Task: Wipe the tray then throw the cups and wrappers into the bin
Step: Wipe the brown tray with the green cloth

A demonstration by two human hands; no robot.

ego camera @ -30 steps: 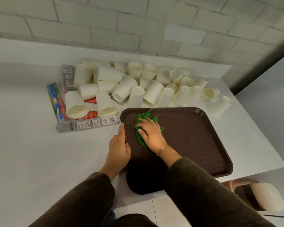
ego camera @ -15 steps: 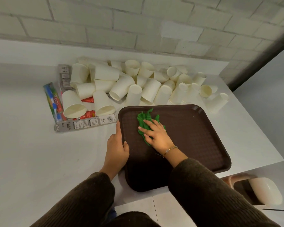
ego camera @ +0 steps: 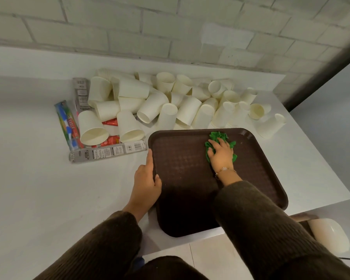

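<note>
The right hand, pressing the cloth, now lies right of the middle of the tray, close to its far rim. A second ago both are near the far left corner. The sleeve now reaches farther across the tray.

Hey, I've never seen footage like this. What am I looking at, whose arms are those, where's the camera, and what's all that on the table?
No machine here: these are a person's own arms, filmed by one wide-angle camera worn on their head, looking down. The right hand presses a green cloth onto a brown tray; the left hand rests against the tray's left rim. Behind the tray, on the white table, lies a heap of paper cups, with several wrappers to its left.
</note>
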